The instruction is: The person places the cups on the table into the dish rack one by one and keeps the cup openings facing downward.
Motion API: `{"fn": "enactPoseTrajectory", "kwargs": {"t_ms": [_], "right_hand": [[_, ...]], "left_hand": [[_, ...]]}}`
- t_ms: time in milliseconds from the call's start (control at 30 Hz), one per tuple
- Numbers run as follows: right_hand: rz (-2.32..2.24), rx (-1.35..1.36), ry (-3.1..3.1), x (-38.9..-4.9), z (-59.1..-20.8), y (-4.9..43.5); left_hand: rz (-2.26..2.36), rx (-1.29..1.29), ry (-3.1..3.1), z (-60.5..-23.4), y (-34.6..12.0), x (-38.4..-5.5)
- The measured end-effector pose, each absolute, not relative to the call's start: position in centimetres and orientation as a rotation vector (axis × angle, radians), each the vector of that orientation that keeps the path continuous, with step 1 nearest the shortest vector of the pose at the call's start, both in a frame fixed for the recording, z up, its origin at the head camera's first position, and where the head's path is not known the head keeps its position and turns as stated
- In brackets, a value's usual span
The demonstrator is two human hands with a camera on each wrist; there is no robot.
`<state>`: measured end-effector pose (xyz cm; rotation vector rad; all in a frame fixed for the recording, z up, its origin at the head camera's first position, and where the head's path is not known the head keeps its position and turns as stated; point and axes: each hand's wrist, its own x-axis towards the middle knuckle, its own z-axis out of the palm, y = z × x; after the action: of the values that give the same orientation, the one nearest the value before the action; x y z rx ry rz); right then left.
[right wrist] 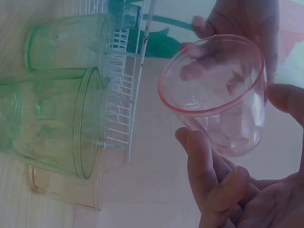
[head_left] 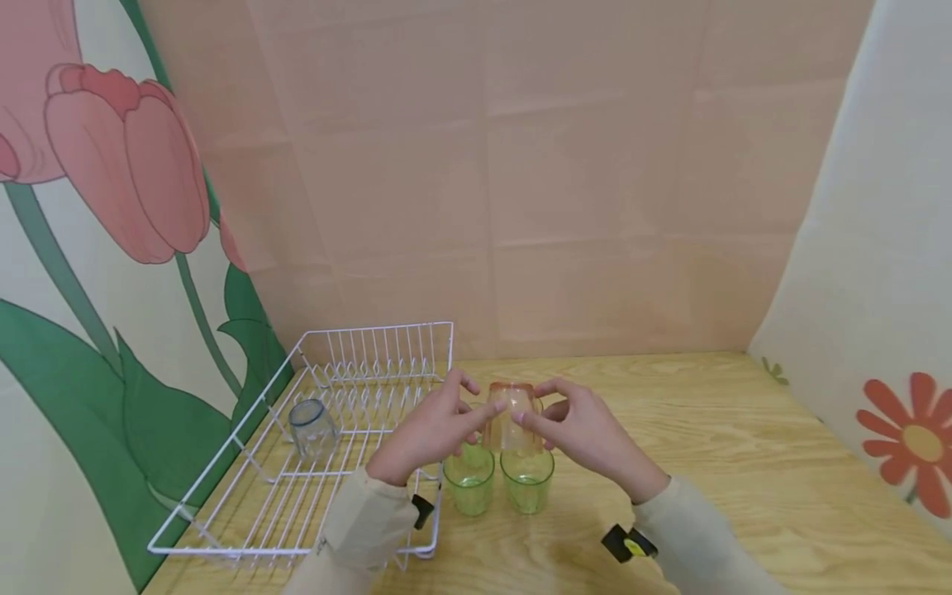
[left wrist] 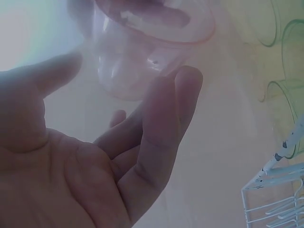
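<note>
Between the two hands, a clear glass [head_left: 511, 423] with a pinkish-orange tint is held up in front of me, above and behind two green glasses [head_left: 469, 487]. It is tilted, and its pink rim [right wrist: 209, 112] faces toward the right wrist camera. My left hand [head_left: 427, 423] has its thumb and fingers around the glass's left side. On the other side, my right hand [head_left: 587, 426] pinches it between thumb and fingers. The left wrist view shows the left fingers [left wrist: 164, 114] overlapping the glass's lower edge.
To the left stands a white wire dish rack [head_left: 387, 329], with a blue-tinted glass [head_left: 314, 434] in it. An amber glass [right wrist: 66, 187] sits behind the green ones. A wooden table [head_left: 669, 463] extends right, and a pink cloth backdrop [head_left: 565, 207] hangs behind.
</note>
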<state>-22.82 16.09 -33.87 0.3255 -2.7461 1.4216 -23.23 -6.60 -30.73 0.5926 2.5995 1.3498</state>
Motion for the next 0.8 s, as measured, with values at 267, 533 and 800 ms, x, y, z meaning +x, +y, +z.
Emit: {"fn": "enactPoseTrajectory", "kwargs": {"t_ms": [267, 533, 800], "right_hand": [[1.416, 0.365, -2.739, -22.84, -34.06, 15.9], [1.365, 0.397, -2.743, -22.99, -34.37, 15.81], [1.373, 0.457, -2.737, -22.98, -34.45, 15.64]], "left_hand": [[1.327, 0.61, 2.589, -31.08, -6.71, -23.49], [1.316, 0.628, 2.57, -31.29, -6.85, -23.7], [1.278, 0.645, 2.54, -30.99, -6.97, -23.81]]}}
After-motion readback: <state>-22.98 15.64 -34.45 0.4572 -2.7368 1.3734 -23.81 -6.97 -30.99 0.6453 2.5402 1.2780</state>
